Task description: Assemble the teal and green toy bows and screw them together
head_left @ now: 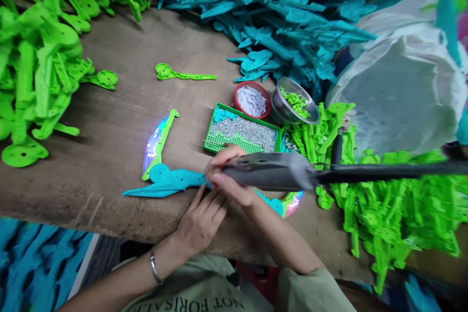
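A teal plastic toy part [170, 180] lies across the front of the table, its pointed end to the left. My left hand [201, 222] rests over its middle, with fingers curled at its near edge and holding it down. Above that spot my right hand [234, 180] is closed around a grey power screwdriver [270, 170], whose tip my fingers hide. Against the part's left end sits a lime-green curved piece [161, 144] with a shiny iridescent blade. Another iridescent piece [293, 202] shows at the right end, partly covered by my right arm.
Behind my hands stands a green tray [207, 139] of small metal screws. Next to it are a red basket [268, 102] and a metal bowl [280, 107]. Green parts [47, 58] pile left and right, teal parts [274, 24] behind. A white sack [409, 87] stands right.
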`<state>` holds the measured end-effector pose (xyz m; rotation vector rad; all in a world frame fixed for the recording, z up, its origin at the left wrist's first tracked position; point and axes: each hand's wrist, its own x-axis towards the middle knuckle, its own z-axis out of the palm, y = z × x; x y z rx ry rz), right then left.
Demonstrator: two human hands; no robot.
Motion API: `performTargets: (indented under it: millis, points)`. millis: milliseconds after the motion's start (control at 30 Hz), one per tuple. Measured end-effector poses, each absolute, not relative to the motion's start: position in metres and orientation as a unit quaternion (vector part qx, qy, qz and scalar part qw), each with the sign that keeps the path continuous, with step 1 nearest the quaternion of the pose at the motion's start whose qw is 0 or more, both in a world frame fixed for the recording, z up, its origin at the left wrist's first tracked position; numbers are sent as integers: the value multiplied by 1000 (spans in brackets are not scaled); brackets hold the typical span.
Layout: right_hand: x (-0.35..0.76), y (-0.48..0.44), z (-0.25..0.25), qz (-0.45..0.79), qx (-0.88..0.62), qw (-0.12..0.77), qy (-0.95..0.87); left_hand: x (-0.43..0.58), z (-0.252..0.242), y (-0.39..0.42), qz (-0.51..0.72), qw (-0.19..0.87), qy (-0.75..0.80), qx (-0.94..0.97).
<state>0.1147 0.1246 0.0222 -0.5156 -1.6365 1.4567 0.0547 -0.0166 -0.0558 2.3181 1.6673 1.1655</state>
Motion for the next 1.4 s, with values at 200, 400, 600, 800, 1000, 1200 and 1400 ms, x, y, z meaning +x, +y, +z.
performTargets:
  millis: [200, 400, 600, 800, 1000, 1200, 1400]
  points:
    - [132, 188, 24, 394, -341, 629, -576, 53, -55, -15, 370, 15, 531, 762]
    - [139, 214, 3, 367, -385, 607, -591, 53, -54, -13, 380, 15, 527, 760]
    - [142, 216, -4, 358, -416, 586, -596, 53, -54, -13, 380, 13, 524, 762]
    - [142, 220, -8, 363, -421, 579, -596, 53, -54, -13, 377, 9, 527, 762]
    - [142, 217, -4, 366, -411, 590, -592, 54, -55, -13, 380, 11, 534, 756]
    - [141, 218, -6, 365, -413, 600, -579, 52, -52, -11, 382, 4, 529, 758]
    - [136, 219, 4, 369, -423, 599, -572, 52, -53, -11, 384, -3, 533, 754]
